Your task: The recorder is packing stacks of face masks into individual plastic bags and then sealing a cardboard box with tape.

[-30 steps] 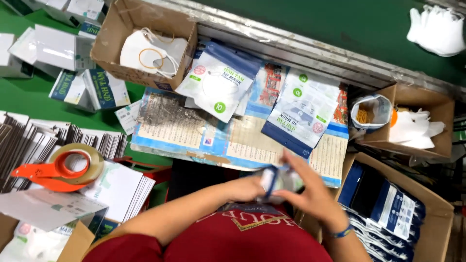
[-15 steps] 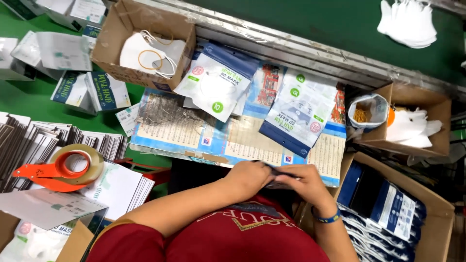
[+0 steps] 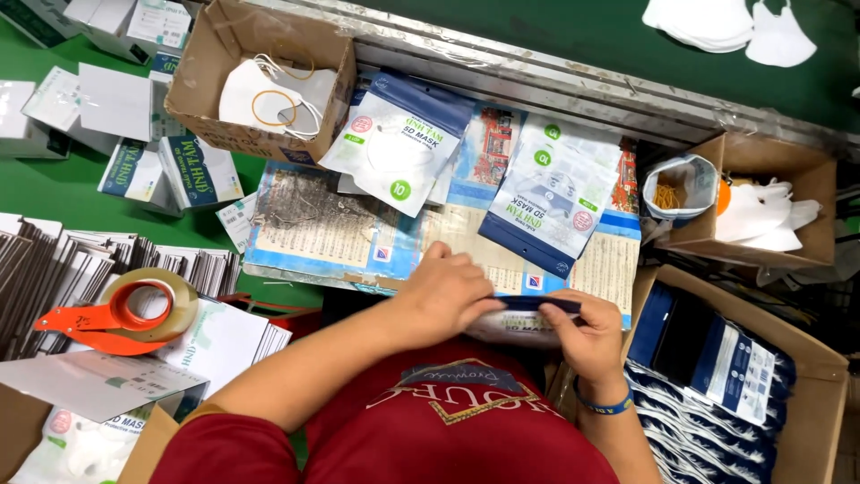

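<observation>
I hold a flat white mask pouch with a dark blue top strip (image 3: 528,315) close to my chest, over the near edge of the table. My left hand (image 3: 446,294) lies on the pouch's left part with fingers pressed along the blue strip. My right hand (image 3: 584,333) pinches the strip's right end; a blue band sits on that wrist. Much of the pouch is hidden under both hands. Two piles of similar filled pouches, one (image 3: 400,143) and another (image 3: 555,190), rest on the printed sheet (image 3: 322,224) just beyond my hands.
A cardboard box (image 3: 202,108) at back left holds a white mask and rubber bands. At right, a box (image 3: 806,376) holds several packed pouches; another box (image 3: 761,211) holds white masks. An orange tape dispenser (image 3: 121,315) and stacked flat cartons (image 3: 54,260) lie left. Loose masks (image 3: 730,22) sit on the green belt.
A second ago both hands held the pouch raised and upright. They have since lowered it flat toward my chest, and my left hand has slid along its blue top strip.
</observation>
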